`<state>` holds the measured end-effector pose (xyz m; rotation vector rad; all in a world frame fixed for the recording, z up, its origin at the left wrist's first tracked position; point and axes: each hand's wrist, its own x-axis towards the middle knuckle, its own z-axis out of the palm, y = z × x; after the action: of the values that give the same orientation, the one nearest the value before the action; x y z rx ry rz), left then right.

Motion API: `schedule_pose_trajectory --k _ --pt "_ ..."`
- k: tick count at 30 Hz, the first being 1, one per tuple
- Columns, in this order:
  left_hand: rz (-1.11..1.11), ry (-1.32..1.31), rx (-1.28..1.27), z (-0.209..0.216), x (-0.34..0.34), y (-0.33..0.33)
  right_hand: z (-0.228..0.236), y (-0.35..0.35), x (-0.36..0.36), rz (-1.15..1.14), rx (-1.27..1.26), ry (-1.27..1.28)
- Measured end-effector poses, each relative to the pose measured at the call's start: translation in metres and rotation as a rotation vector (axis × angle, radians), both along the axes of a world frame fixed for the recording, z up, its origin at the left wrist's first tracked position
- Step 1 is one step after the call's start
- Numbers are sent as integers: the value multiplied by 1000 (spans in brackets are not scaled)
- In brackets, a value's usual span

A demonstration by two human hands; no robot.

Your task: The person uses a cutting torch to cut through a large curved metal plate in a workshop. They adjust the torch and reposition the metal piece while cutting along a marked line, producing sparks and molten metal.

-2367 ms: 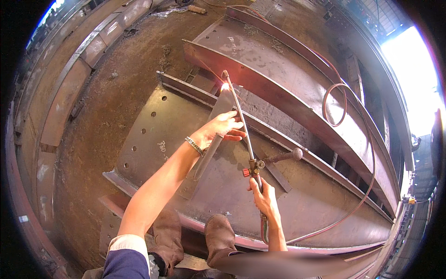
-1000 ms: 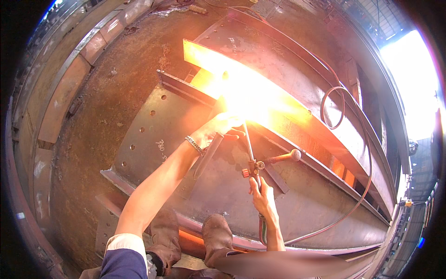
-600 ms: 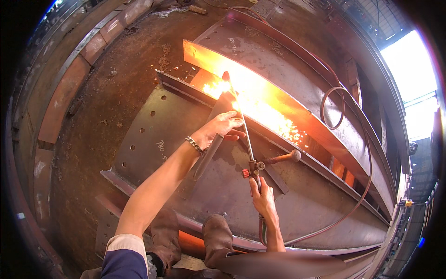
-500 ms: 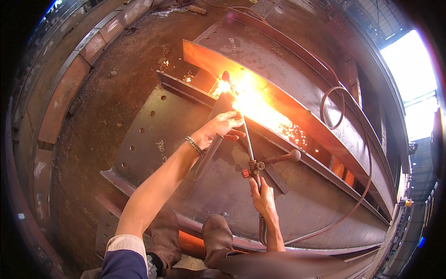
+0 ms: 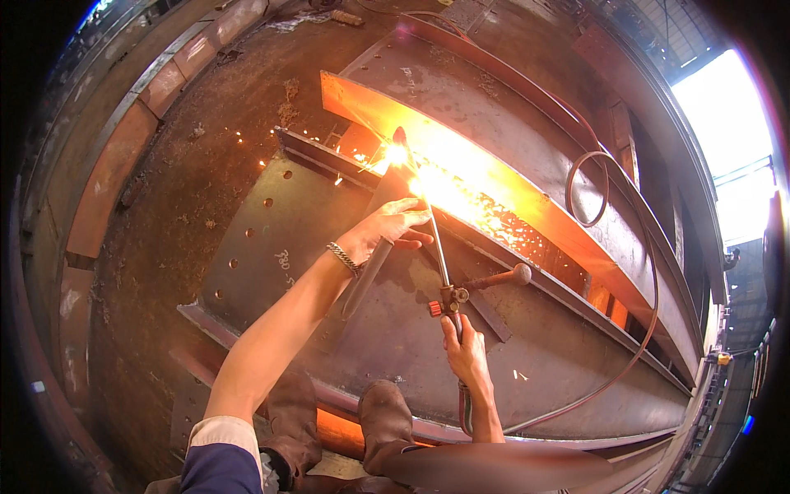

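My right hand (image 5: 467, 350) is closed around the handle of a cutting torch (image 5: 442, 262), below its valves and red knob. Its long tube runs up and away to a blinding flame at the tip. My left hand (image 5: 393, 225), with a chain bracelet at the wrist, lies over a narrow steel bar (image 5: 367, 278); its bent fingers hold the torch tube partway along. Glare hides the cut itself, on a steel beam (image 5: 317, 222) with a row of bolt holes. Sparks (image 5: 494, 216) pour along the channel beyond its raised flange.
A hammer (image 5: 500, 277) with a rounded head and a flat strip (image 5: 485, 317) lie on the beam, right of the torch. A second steel beam (image 5: 461, 82) stands beyond. The hose (image 5: 609, 385) loops off to the right. My boots (image 5: 385, 420) are at the near edge.
Sparks now fly farther left over the floor, and a few bright specks show right of my right hand. Both hands and the torch have hardly moved.
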<state>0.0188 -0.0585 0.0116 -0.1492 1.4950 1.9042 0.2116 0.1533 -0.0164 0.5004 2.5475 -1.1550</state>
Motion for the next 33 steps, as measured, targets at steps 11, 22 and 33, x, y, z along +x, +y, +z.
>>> schedule_pose_trajectory --k 11,22,33 --pt "-81 77 84 -16 -6 -2 3 -1 2 -4 -8 14" --pt "-50 26 13 -5 -1 -1 3 -1 3 -4 24 -5" --pt "-76 19 23 -5 -2 0 2 0 6 6 20 39"
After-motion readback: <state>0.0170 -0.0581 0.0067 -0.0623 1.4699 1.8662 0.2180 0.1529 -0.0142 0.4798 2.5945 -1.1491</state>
